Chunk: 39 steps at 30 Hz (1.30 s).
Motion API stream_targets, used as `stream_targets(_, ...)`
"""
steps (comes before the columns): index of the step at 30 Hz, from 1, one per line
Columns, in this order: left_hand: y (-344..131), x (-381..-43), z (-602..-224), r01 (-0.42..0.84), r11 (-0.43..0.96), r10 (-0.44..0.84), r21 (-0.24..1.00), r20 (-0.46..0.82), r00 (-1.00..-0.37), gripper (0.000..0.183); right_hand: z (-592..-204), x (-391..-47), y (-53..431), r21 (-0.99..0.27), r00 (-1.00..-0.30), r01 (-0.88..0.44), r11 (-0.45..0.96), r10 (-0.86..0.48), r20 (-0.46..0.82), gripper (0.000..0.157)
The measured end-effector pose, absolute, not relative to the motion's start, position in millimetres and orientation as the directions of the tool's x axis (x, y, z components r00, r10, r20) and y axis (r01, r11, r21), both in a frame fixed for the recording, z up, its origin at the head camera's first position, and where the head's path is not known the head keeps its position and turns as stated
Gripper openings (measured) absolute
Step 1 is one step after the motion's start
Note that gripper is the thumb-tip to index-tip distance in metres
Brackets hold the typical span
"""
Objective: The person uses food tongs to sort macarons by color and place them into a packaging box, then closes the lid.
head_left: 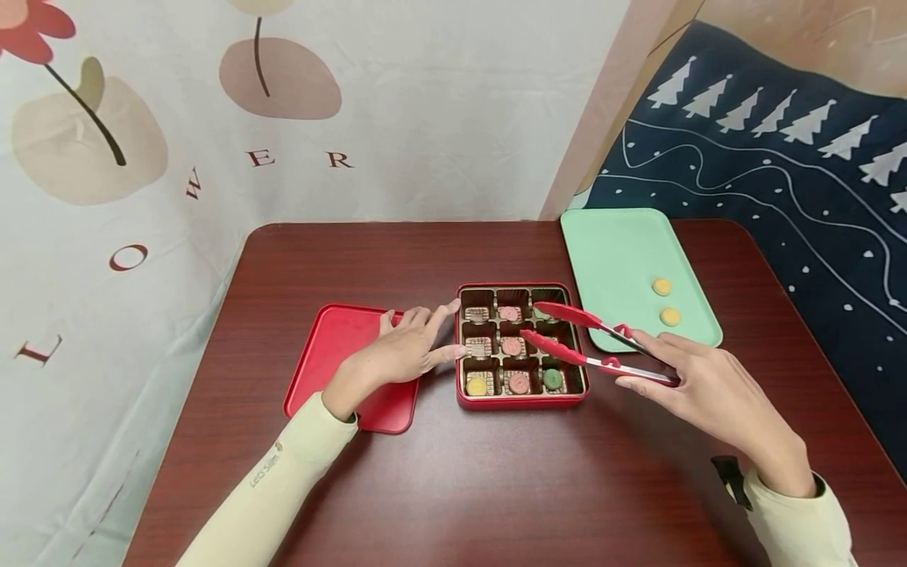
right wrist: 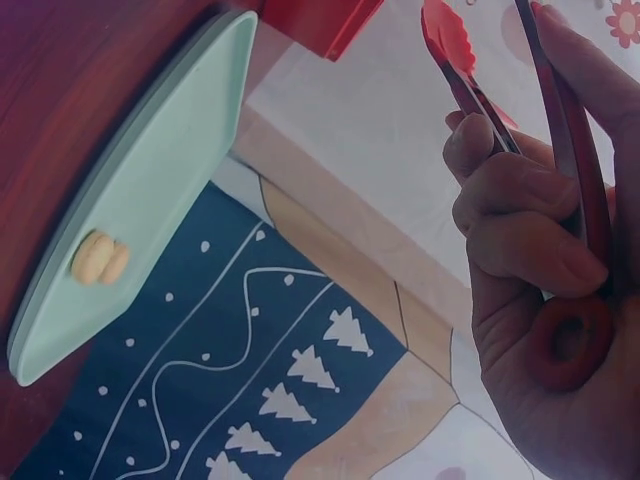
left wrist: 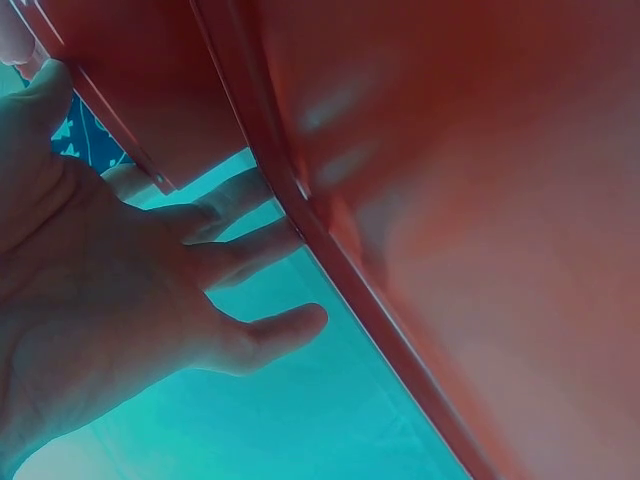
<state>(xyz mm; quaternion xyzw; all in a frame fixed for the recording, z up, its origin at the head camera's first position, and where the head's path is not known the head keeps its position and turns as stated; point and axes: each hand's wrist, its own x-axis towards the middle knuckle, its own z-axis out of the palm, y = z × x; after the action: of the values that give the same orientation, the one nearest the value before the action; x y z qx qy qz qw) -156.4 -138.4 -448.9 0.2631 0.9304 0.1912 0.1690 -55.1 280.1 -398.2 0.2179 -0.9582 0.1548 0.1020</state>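
While the red lid (head_left: 329, 342) lies on the surface (head_left: 496, 488) over at the left, the left hand (head_left: 405, 346) stretches across it, fingers spread and nearly straight, thumb and forefinger touching the left edge of the red box (head_left: 523, 402): a light touch, no clasp. And what a box, nine compartments! Left column: the two farther cells show ridged gold lining, with a yellow macaron (head_left: 477, 387) in the nearest. Middle column: pink macarons (head_left: 520, 383), one to each cell. Right column: a green macaron (head_left: 552, 379) in plain sight at the near end, but the red-tipped tongs (head_left: 556, 348) cross the cells beyond it, and I can't fairly call what sits in the middle one. Those tips hang over the box, apart, no macaron visibly caught. These rounds look light, crisp and easily cracked, so a soft squeeze around the sides should serve best; press hard and the shell could chip, pinch crookedly and it could slip. Out beyond the box, the mint tray (head_left: 612, 260) carries two yellow rounds (head_left: 662, 287), just beside each other near its right edge. And at far right, the right hand (head_left: 716, 390), fingers curled, grips the tongs by their arms!
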Motion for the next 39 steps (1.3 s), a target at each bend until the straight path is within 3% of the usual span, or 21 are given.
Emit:
stream_targets(17, -139, -156, -447, 0.419, 0.784, 0.558, 0.458, -0.223, -0.8, 0.081, -399, -56, 297, -0.232, -0.852, -0.476, 0.848, -0.38, 0.36, 0.081)
stream_targets(39, -140, -156, -449, 0.42, 0.782, 0.562, 0.46, -0.229, -0.795, 0.082, -398, -54, 315, -0.198, -0.869, -0.428, 0.882, -0.341, 0.358, 0.079)
